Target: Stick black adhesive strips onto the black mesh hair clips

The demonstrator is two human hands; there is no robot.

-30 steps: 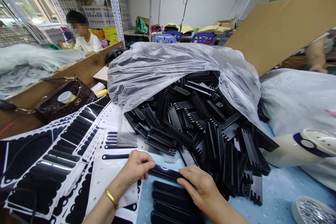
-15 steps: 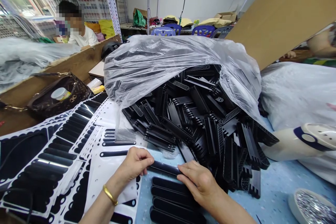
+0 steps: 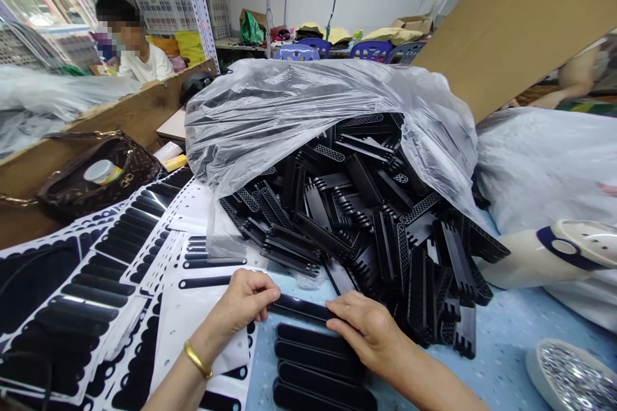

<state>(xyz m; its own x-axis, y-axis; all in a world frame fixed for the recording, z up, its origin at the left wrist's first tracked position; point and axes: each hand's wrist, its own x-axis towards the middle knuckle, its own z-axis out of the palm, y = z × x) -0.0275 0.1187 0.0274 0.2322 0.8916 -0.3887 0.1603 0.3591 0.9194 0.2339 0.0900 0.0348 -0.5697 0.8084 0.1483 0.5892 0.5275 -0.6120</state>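
A glossy black strip (image 3: 303, 307) is stretched between my two hands, just above the blue table. My left hand (image 3: 251, 298) pinches its left end between thumb and fingers; a gold bangle circles that wrist. At the other end, my right hand (image 3: 364, 327) grips the strip with thumb and fingertips. Several similar black pieces (image 3: 315, 359) lie in a row below, partly under my right hand. White sheets (image 3: 193, 308) bearing black strips spread out beside my left hand. Behind the hands, black plastic parts (image 3: 332, 218) with toothed ends spill from a clear plastic bag (image 3: 289, 96).
A bowl of small shiny metal pieces (image 3: 573, 376) stands at the lower right, near a cream-coloured device (image 3: 554, 253). A brown handbag (image 3: 101, 173) rests at left by a wooden board (image 3: 87, 122). Cardboard (image 3: 511, 32) leans at upper right. A person (image 3: 139, 54) sits at upper left.
The whole view has shifted slightly, with things appearing a little further left and up. Both hands keep their hold on the black strip, which has barely moved.
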